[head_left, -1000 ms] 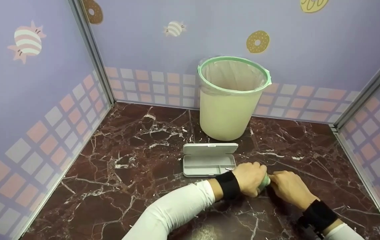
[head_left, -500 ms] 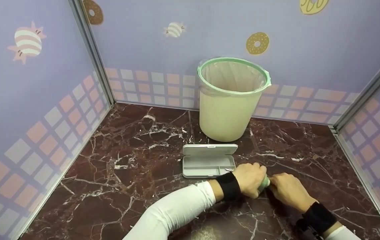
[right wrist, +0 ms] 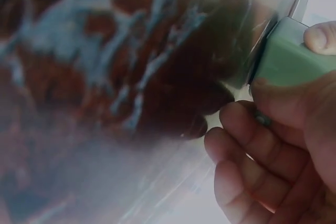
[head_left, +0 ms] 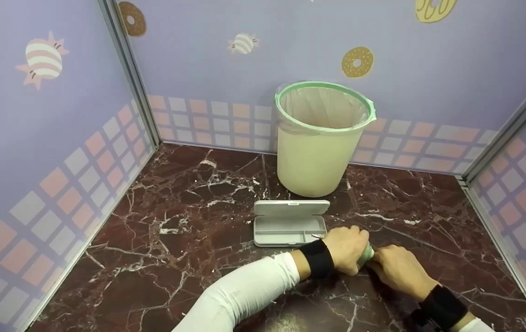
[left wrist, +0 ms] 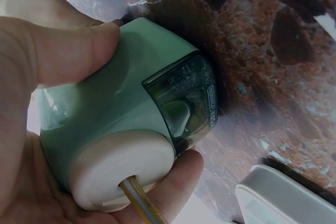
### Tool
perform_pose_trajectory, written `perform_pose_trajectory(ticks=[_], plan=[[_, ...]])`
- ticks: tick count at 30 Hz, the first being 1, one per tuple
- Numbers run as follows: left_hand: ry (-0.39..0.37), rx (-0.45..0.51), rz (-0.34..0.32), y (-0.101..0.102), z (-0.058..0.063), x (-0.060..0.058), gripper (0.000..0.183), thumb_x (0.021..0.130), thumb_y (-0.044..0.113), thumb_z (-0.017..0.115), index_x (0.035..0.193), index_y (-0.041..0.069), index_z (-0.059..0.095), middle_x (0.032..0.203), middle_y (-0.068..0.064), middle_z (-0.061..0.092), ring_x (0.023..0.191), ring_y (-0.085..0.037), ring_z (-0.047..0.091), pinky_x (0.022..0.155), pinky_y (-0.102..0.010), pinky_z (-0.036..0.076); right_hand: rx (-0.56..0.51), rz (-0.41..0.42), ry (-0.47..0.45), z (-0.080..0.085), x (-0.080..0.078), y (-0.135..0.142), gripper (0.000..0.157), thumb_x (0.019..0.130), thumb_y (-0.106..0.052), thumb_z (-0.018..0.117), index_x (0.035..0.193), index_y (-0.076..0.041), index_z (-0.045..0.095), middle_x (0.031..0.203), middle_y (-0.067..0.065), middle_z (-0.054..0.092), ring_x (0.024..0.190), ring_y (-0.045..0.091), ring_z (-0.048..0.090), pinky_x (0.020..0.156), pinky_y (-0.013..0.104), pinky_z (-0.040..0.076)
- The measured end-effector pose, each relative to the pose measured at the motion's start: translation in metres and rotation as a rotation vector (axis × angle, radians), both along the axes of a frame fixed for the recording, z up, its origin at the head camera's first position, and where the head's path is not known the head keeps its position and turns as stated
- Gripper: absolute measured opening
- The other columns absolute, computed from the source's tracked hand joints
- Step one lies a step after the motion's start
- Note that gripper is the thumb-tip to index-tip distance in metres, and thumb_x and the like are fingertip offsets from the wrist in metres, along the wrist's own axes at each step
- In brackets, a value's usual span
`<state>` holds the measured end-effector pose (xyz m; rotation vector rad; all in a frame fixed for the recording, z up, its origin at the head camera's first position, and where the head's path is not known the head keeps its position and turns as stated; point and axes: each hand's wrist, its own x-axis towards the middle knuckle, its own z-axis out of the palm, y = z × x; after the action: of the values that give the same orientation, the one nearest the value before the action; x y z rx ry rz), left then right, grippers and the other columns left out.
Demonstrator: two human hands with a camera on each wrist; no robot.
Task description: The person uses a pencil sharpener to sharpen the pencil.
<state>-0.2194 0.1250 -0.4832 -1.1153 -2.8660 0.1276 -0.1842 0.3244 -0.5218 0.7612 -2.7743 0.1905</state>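
While the left hand (head_left: 346, 250) grips the green sharpener (left wrist: 113, 95) between both palms, the pencil (left wrist: 140, 202) sits with one end inside it, its long axis pointing out toward the nearer right hand (head_left: 401, 269), which appears to pinch the other end.

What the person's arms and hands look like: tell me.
On the left, a wrinkled white fabric sleeve ends short of a wide black wristband; on the right, a white sleeve and matching black wristband. The left hand and right hand wear no gloves.
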Motion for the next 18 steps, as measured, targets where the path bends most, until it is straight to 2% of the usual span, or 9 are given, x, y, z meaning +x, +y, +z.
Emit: perform_pose_trajectory(ticks=[7,18], plan=[[-0.016,0.003,0.009,-0.0006,0.0016,-0.0003,0.061,0.082,0.050,0.089,0.128,0.021,0.062,0.119,0.003,0.072,0.102,-0.015,0.075,0.081,-0.030,0.065,0.013,0.006,0.032,0.0010,0.0027,-0.0019,0.038,0.085,-0.017,0.090,0.066,-0.025,0.058,0.065,-0.005,0.065,0.062,0.024,0.068,0.053,0.046,0.053],[0.005,0.000,0.007,-0.0004,0.0023,0.0014,0.061,0.081,0.051,0.089,0.127,0.021,0.062,0.118,0.003,0.072,0.100,-0.016,0.075,0.082,-0.030,0.065,0.011,-0.025,0.029,0.0001,0.0090,-0.0045,0.034,0.083,-0.012,0.089,0.068,-0.022,0.060,0.066,0.000,0.065,0.062,0.025,0.068,0.053,0.046,0.053]])
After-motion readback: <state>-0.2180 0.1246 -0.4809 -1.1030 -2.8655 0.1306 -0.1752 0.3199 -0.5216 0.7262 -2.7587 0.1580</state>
